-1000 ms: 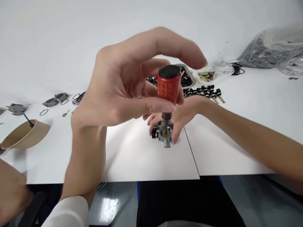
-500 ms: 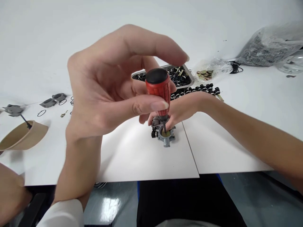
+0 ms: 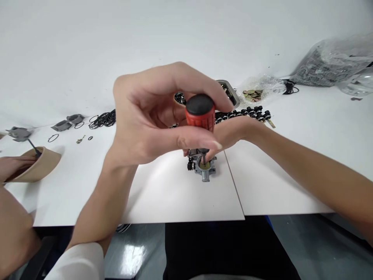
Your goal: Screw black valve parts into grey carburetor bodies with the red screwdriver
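Observation:
In the head view, my left hand [image 3: 136, 132] is closed around the handle of a red screwdriver [image 3: 201, 118] with a black cap. The thumb crosses the front of the handle, and the index finger curls past its far side. The screwdriver stands nearly upright, its tip at the brass-coloured plate [image 3: 205, 166] inside the bore of a grey metal carburetor [image 3: 205, 175]. My right hand [image 3: 230, 131] holds the carburetor against the table from behind; its fingers are partly hidden by the screwdriver and my left hand.
Behind my hands are a metal tray [image 3: 234, 100] and a row of black-capped parts [image 3: 247, 112]. Bags of brass discs [image 3: 253, 95] and grey parts [image 3: 323, 64] lie right. Black rings [image 3: 103, 119] lie left. A co-worker's hand [image 3: 14, 167] is at a tan container [image 3: 46, 165].
My left hand has turned and shifted right and down, its index finger now curled closer around the screwdriver. My right hand and the carburetor stay put. A co-worker's hand has appeared at the tan container.

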`<state>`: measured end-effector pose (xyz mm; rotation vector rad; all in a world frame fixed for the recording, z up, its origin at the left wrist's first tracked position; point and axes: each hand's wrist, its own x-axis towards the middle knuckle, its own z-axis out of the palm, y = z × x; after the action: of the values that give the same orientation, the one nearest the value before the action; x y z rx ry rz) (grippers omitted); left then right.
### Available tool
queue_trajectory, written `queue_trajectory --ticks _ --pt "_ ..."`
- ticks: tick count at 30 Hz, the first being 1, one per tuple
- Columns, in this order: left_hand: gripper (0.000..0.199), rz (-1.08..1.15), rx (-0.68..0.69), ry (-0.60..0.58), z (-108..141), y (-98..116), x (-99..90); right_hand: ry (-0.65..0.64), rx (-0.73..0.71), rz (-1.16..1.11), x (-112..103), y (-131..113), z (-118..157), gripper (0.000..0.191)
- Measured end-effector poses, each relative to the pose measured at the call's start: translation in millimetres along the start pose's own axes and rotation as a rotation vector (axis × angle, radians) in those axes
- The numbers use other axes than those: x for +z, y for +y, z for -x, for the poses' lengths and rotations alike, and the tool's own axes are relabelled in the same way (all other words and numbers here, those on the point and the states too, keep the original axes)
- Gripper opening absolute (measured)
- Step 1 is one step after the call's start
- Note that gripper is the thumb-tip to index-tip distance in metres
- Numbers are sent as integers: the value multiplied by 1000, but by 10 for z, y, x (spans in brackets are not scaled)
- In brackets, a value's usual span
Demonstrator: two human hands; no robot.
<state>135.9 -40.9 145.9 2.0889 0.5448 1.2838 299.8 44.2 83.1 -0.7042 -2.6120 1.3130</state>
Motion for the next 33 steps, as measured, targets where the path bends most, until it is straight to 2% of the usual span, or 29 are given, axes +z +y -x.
queue_trajectory --ticks 2,4,7,11,13,15,17,20,22,27,29,33 --pt "32 -25 -42 15 15 0 -1 -236 -9 20 -3 -26 8 38" --pt "36 -37 -80 1 26 12 -32 -315 -23 31 1 -12 12 37" --pt "31 61 -66 -105 28 45 -88 -297 -21 17 15 29 15 40" --pt "25 59 -101 -150 13 68 -107 -257 39 60 17 29 18 49" --pt "17 -43 13 -140 -7 32 -99 -305 58 116 5 11 11 56" --pt "22 -151 184 -125 -31 -33 -92 -363 52 133 -10 -1 0 60" --pt "32 -194 277 -132 -46 -94 -98 -385 40 126 -20 -5 -9 62" --pt "35 -110 221 -199 -37 -104 -129 -361 40 126 -24 -11 -4 63" --pt "27 -67 155 -232 -19 -54 -153 -355 44 130 -23 -23 9 61" --pt "14 -32 106 -269 -16 53 -163 -365 67 159 -27 -52 23 58" --pt "11 -23 134 -257 -29 30 -157 -377 77 147 -29 -51 15 58" --pt "30 -141 203 -151 -30 -52 -184 -400 55 147 -28 -38 -4 60"
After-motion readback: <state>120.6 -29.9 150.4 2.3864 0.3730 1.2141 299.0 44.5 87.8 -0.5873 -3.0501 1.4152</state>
